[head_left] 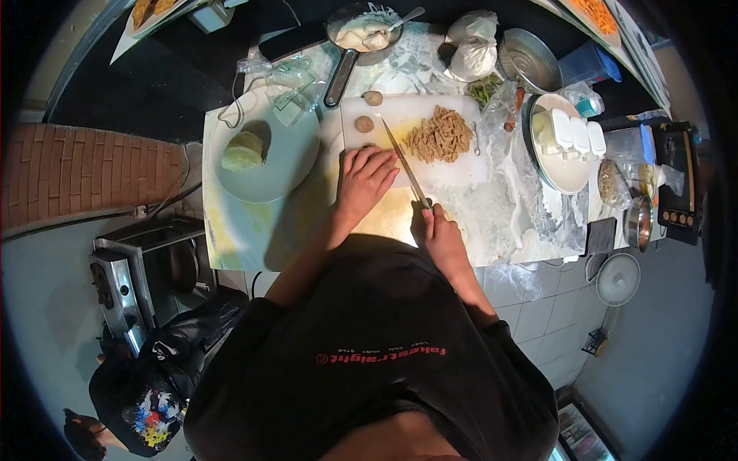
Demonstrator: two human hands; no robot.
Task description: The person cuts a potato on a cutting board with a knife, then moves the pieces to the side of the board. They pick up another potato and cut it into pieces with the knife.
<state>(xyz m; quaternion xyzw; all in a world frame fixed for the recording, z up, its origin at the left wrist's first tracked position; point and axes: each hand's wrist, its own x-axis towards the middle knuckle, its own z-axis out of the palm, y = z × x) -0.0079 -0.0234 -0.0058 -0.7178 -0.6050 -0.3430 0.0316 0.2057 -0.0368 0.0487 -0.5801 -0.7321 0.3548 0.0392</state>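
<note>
My right hand (440, 229) is wrapped round the handle of a long knife (406, 161), its blade pointing away over the white cutting board (377, 107). My left hand (367, 178) lies on the board's left part, fingertips beside the blade, over a small brownish piece (369, 146) that is mostly hidden. Two round brown pieces (364, 124) sit on the board beyond those fingers. To the right of the blade is a heap of light brown cut strips (440, 135).
A large plate (265, 180) with cabbage (244, 150) is at left. Behind the board stands a pan (365, 37) with white mix. At right are a metal bowl (530, 61), plastic bags and a plate (569, 180) with white containers. Another person (157, 384) is at lower left.
</note>
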